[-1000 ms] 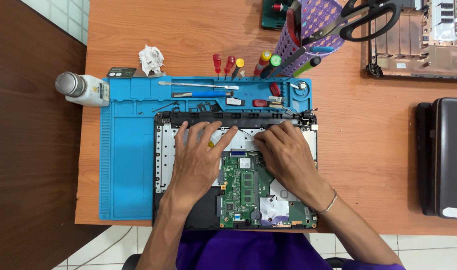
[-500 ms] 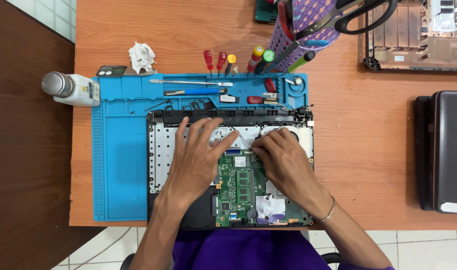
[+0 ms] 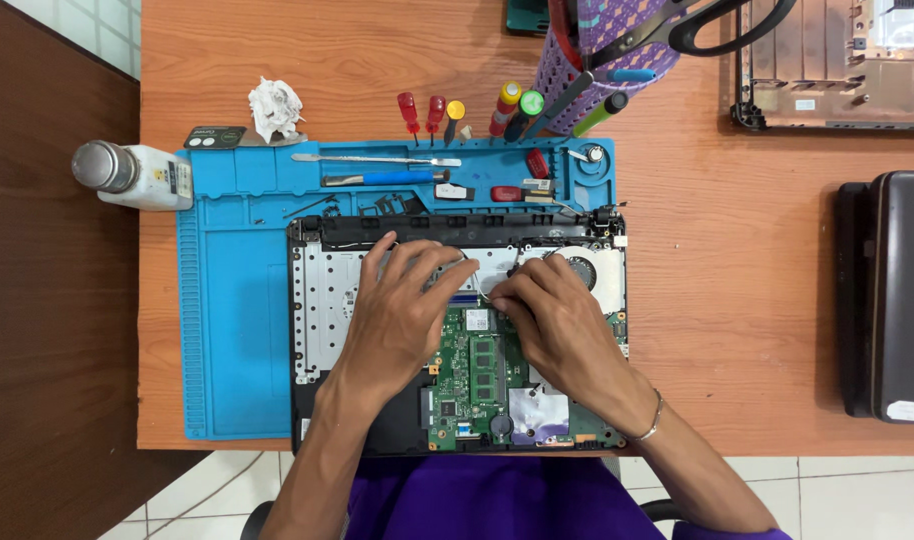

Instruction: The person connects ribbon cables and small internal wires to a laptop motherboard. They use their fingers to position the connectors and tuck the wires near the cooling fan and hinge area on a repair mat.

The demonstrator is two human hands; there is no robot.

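Two hands are laid on the opened laptop (image 3: 327, 300): the left hand (image 3: 402, 315) is spread flat, the right hand (image 3: 552, 320) is curled, its grip hidden.

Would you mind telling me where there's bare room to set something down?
The blue mat is bare left of the open laptop, and the desk between it and the closed laptop. The screwdrivers crowd the mat's top.

A white bottle (image 3: 142, 175) with a metal cap lies beside a blue work mat (image 3: 227, 330) on the wooden tabletop (image 3: 737, 280); nearby, crumpled tissue (image 3: 275, 108), red-handled screwdrivers (image 3: 422, 112), a purple mesh holder (image 3: 602, 50) and a closed dark laptop (image 3: 892, 295).
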